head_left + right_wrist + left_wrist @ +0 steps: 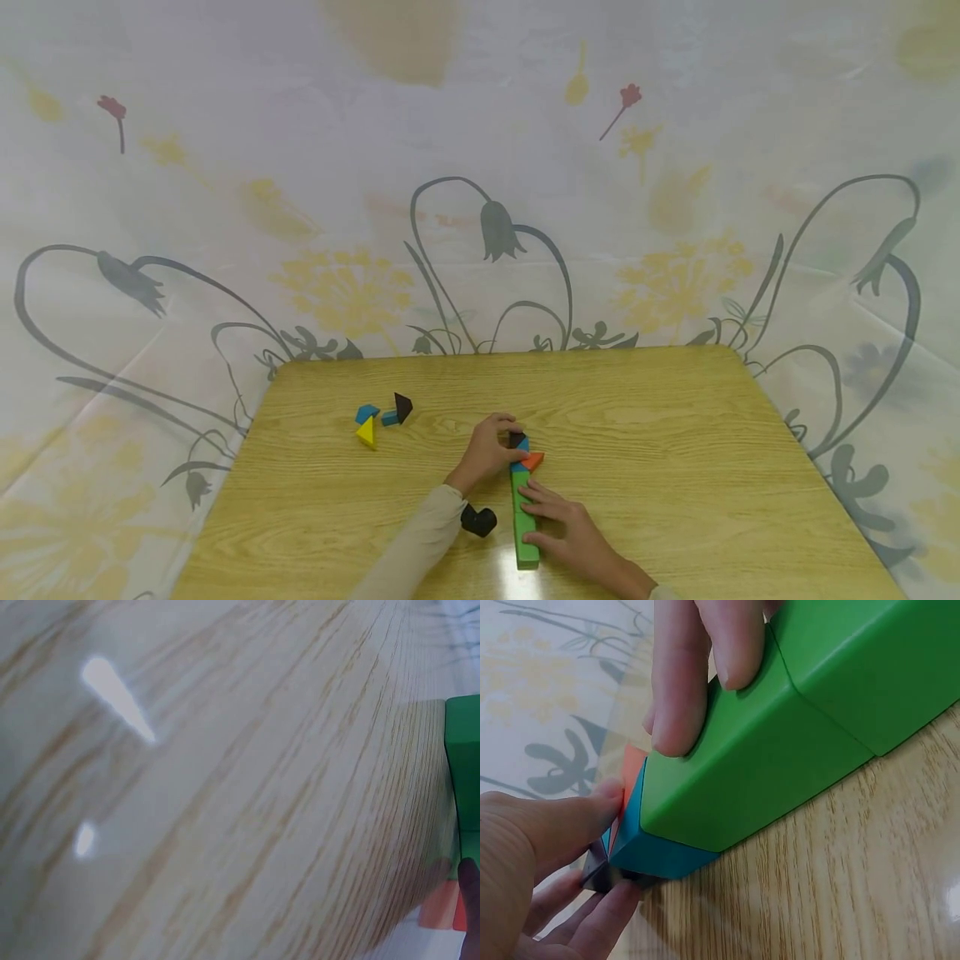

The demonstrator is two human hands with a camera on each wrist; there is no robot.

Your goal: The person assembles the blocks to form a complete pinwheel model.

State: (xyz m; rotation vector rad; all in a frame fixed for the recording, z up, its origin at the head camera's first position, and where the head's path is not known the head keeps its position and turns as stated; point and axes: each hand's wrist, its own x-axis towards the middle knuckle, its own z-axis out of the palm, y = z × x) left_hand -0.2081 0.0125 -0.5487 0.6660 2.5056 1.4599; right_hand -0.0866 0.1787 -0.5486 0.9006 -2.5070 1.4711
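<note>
A row of green blocks (527, 552) lies lengthwise on the table, with a seam between two of them in the left wrist view. At its far end sit blue pieces (664, 859), an orange triangular block (534, 461) on the right side and a black block (517, 438) farthest out. My left hand (489, 454) curls around this far end, its thumb on the blue and orange pieces and its fingers about the black one. My right hand (573, 535) rests its extended fingers along the top and right side of the green row.
To the left on the wooden table (637, 400) lie loose blocks: a blue one (366, 413), a yellow triangle (367, 433), a smaller blue piece (389, 418) and a black one (403, 407). A flower-patterned cloth (480, 125) hangs behind the table's far edge.
</note>
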